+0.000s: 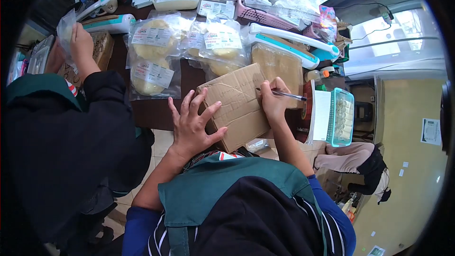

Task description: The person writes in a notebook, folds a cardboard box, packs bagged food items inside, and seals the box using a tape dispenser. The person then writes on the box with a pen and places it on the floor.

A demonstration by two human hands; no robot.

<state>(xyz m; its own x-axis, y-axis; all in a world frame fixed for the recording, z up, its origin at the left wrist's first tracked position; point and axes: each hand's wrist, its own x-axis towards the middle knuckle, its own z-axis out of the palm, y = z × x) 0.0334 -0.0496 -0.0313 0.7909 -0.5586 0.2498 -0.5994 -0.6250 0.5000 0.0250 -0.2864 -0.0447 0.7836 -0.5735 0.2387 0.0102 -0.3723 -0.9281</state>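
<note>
A brown cardboard box [239, 114] is tilted at the table's near edge in front of me, with handwriting on its upper face. My left hand [193, 121] lies spread against the left side of the box, fingers apart and resting on its edge and face. Closed around a dark pen [290, 96], my right hand [275, 104] is at the right part of the written face. The pen's tip points toward the end of the handwriting. Behind the box are labelled clear bags of round pale food [151, 42], some marked cheese.
A co-worker [66, 151] stands at my left, one hand on a clear bag. White-and-teal sealers [294, 42] lie behind the bags, beside another wrapped box [277, 64]. At right are a notebook [321, 114] and a teal basket of rolls [342, 117]. Another person [362, 161] bends farther right.
</note>
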